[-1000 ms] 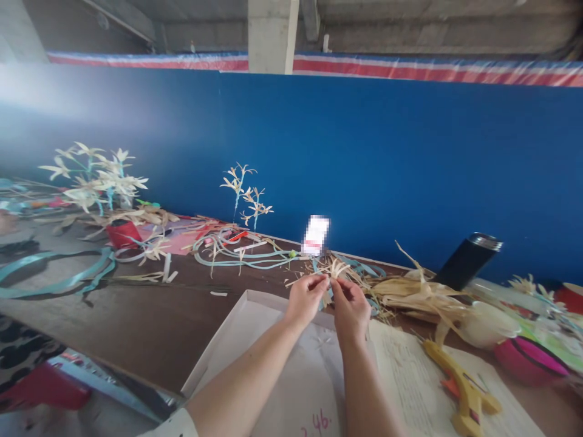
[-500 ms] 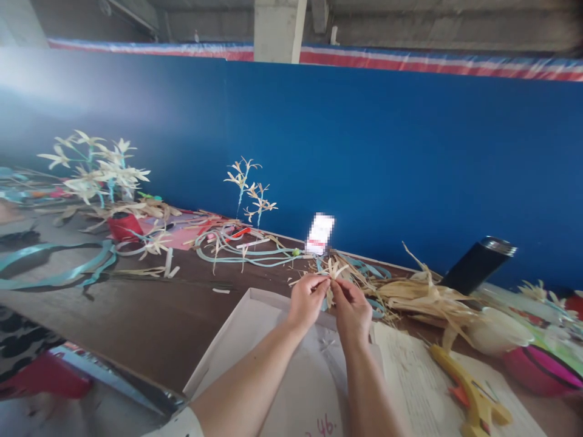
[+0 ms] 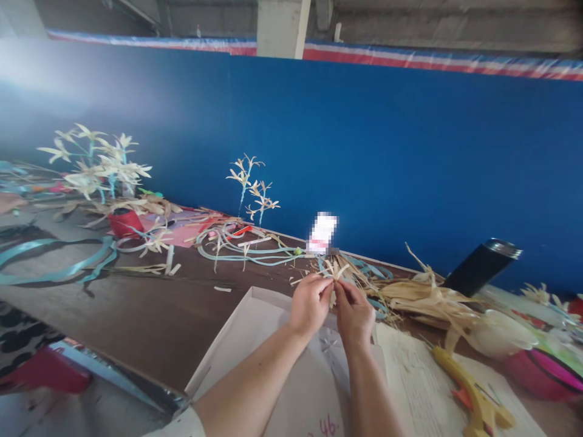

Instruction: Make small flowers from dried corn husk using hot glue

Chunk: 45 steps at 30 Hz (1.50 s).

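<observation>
Between my fingertips is a small pale husk flower (image 3: 336, 269), its narrow petals fanning upward. My left hand (image 3: 312, 303) pinches it from the left side. My right hand (image 3: 357, 312) pinches the same flower from the right, thumb and forefinger meeting the other hand's fingers. Both hands are above the far part of a shallow white box lid (image 3: 264, 340) with red handwriting on it. The flower's base is hidden by my fingers. Just behind my hands lie light-blue strips and dry husk bits.
Dried husks (image 3: 428, 300) and a dark flask (image 3: 483, 267) lie to the right, near a yellow glue gun (image 3: 476, 388) on printed paper. A blurred phone (image 3: 322, 233) leans against the blue partition (image 3: 387, 139). Finished flower stems (image 3: 107, 161) stand at left, beside a red spool (image 3: 125, 223).
Both hands keep their pinch on the flower, with only slight finger movement. The whole view has shifted a little.
</observation>
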Each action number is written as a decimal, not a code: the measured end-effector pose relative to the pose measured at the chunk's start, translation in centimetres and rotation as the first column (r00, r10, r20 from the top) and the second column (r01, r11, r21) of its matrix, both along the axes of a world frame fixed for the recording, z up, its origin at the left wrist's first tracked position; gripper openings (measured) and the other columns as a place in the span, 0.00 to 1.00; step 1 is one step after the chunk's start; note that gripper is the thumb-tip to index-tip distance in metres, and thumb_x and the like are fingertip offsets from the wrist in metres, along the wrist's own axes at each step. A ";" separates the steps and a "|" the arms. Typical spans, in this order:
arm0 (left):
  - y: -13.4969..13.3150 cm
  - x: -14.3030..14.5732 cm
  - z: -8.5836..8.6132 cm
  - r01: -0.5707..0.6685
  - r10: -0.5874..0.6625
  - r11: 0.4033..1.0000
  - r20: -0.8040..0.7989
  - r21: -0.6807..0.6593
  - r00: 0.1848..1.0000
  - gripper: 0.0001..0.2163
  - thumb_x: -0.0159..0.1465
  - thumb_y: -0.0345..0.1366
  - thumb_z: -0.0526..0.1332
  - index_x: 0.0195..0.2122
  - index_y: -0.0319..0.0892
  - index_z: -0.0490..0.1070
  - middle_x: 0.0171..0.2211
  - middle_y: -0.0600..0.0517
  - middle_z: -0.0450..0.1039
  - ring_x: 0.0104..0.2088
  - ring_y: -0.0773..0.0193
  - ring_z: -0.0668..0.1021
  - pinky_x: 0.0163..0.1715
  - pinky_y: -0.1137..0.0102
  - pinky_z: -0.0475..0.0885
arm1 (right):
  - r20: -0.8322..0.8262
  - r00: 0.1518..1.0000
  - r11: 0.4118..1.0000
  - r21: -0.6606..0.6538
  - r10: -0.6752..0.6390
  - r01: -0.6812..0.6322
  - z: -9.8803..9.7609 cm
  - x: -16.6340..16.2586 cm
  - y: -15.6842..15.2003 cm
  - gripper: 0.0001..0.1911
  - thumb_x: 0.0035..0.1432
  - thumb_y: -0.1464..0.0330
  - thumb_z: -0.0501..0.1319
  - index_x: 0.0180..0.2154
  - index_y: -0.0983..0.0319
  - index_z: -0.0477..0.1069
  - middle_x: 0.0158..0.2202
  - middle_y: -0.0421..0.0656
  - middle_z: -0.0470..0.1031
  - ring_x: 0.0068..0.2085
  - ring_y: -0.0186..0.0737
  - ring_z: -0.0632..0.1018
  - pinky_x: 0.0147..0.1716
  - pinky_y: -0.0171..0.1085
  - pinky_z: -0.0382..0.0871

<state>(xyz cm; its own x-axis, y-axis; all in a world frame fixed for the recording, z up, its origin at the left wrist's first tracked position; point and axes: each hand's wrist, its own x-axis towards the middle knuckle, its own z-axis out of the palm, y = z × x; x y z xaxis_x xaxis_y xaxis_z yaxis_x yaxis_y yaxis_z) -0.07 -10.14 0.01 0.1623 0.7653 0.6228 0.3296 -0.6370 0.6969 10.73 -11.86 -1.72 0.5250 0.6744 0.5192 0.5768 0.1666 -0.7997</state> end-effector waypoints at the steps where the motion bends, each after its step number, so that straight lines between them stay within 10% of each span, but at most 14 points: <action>1: 0.0 0.0 0.0 -0.003 0.003 1.000 -0.012 0.006 1.000 0.12 0.64 0.33 0.52 0.39 0.42 0.75 0.35 0.48 0.74 0.38 0.64 0.74 0.42 0.70 0.69 | 0.023 1.000 1.000 0.004 -0.003 0.003 0.0 0.0 0.0 0.17 0.53 0.56 0.58 0.35 0.60 0.77 0.34 0.44 0.77 0.33 0.41 0.75 0.34 0.36 0.67; 23: -0.7 -0.3 0.3 0.006 0.002 0.997 -0.108 0.076 0.994 0.13 0.62 0.30 0.53 0.45 0.41 0.73 0.38 0.46 0.73 0.41 0.61 0.73 0.44 0.68 0.69 | 0.108 0.994 1.000 -0.011 -0.023 0.024 -0.1 0.0 -0.3 0.16 0.55 0.56 0.57 0.36 0.60 0.76 0.34 0.44 0.77 0.32 0.39 0.75 0.34 0.34 0.65; 33: 0.2 -0.7 -0.1 0.212 -0.151 0.913 0.193 -0.348 0.970 0.14 0.61 0.39 0.55 0.44 0.42 0.74 0.39 0.49 0.77 0.38 0.62 0.77 0.38 0.73 0.71 | -0.402 0.914 0.998 -0.001 0.063 -0.069 0.5 -0.4 -0.1 0.21 0.45 0.55 0.65 0.37 0.63 0.77 0.34 0.45 0.77 0.30 0.39 0.74 0.28 0.34 0.68; 45: 0.4 -1.0 0.1 0.216 -0.135 0.885 0.217 -0.413 0.967 0.13 0.58 0.39 0.57 0.38 0.42 0.78 0.30 0.53 0.78 0.29 0.65 0.75 0.28 0.76 0.66 | -0.389 0.903 0.982 0.011 0.180 -0.191 -0.3 0.1 0.0 0.19 0.44 0.55 0.66 0.35 0.62 0.77 0.30 0.42 0.75 0.26 0.34 0.71 0.25 0.33 0.66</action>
